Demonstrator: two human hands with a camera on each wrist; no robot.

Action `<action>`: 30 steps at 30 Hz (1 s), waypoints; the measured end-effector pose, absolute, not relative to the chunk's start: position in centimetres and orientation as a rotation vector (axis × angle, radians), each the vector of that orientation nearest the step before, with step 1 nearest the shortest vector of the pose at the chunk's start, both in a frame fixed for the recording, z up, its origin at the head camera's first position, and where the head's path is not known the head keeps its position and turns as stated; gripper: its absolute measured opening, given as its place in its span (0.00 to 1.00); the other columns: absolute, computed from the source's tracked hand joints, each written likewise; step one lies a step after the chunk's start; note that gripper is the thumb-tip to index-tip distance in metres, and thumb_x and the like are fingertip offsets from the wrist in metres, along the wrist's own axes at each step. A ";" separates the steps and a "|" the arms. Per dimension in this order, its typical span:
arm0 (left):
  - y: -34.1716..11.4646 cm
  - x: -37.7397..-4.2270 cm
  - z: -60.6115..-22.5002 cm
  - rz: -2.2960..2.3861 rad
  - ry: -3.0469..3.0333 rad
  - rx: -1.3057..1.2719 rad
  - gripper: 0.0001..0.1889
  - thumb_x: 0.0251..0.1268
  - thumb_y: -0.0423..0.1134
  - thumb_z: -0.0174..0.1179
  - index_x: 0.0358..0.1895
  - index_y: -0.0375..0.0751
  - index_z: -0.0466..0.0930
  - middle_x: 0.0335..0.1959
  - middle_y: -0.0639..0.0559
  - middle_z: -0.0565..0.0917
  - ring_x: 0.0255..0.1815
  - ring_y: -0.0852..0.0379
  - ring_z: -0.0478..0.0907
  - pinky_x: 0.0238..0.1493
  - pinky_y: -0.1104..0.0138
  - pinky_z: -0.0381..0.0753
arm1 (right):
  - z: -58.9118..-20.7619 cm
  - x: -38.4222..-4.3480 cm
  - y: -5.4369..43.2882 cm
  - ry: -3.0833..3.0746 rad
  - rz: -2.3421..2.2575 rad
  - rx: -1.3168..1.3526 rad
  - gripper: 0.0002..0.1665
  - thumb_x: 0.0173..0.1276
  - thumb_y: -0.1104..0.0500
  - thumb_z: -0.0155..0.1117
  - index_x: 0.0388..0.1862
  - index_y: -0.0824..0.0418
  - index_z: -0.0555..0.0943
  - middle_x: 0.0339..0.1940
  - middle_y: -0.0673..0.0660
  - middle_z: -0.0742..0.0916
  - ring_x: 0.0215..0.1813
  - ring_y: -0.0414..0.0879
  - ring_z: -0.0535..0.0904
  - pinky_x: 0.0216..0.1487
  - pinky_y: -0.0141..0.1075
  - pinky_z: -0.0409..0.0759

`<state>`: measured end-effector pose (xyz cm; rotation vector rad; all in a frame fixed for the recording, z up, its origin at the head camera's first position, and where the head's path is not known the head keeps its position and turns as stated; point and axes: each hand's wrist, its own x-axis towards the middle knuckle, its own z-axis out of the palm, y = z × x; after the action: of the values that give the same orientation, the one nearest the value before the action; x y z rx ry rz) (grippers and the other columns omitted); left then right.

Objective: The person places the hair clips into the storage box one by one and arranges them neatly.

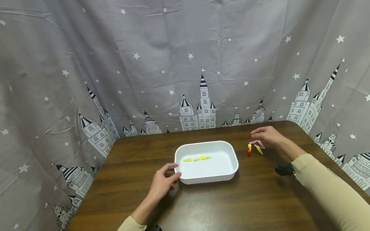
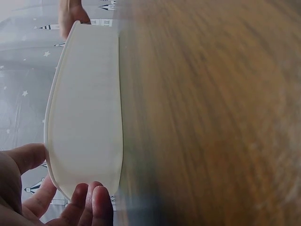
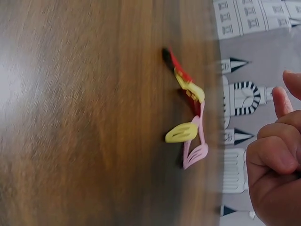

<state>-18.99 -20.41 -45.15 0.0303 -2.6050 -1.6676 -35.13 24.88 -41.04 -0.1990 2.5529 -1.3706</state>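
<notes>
A white plastic tray (image 1: 206, 166) stands on the wooden table, with several yellow snap hair clips (image 1: 202, 158) lying on its floor. My left hand (image 1: 163, 179) grips the tray's left end; in the left wrist view the thumb (image 2: 32, 156) is at the rim. To the right of the tray lies a small bunch of hair clips: a pink one (image 3: 197, 153), a yellow one (image 3: 181, 133), and a red one (image 3: 181, 66) overlapped by another yellow one. Just above this bunch hovers my right hand (image 1: 267, 134), fingers loosely bent, with nothing seen in them.
The brown table top (image 1: 130, 192) reaches back to a grey curtain (image 1: 150, 64) printed with castles and stars. A black strap piece (image 1: 284, 169) shows at the right wrist, beside the cream sleeve (image 1: 326, 186).
</notes>
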 end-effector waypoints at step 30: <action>-20.4 -18.8 -45.4 -1.704 -2.572 0.041 0.18 0.64 0.41 0.70 0.56 0.43 0.82 0.50 0.43 0.84 0.37 0.53 0.81 0.29 0.65 0.81 | -46.5 -35.5 28.8 2.452 -1.653 0.054 0.33 0.72 0.55 0.64 0.69 0.72 0.71 0.12 0.42 0.66 0.15 0.36 0.59 0.18 0.30 0.63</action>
<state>-18.82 -20.36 -45.44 0.0408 -2.5721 -1.7035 -35.49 28.85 -46.53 0.0540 2.4516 -1.6533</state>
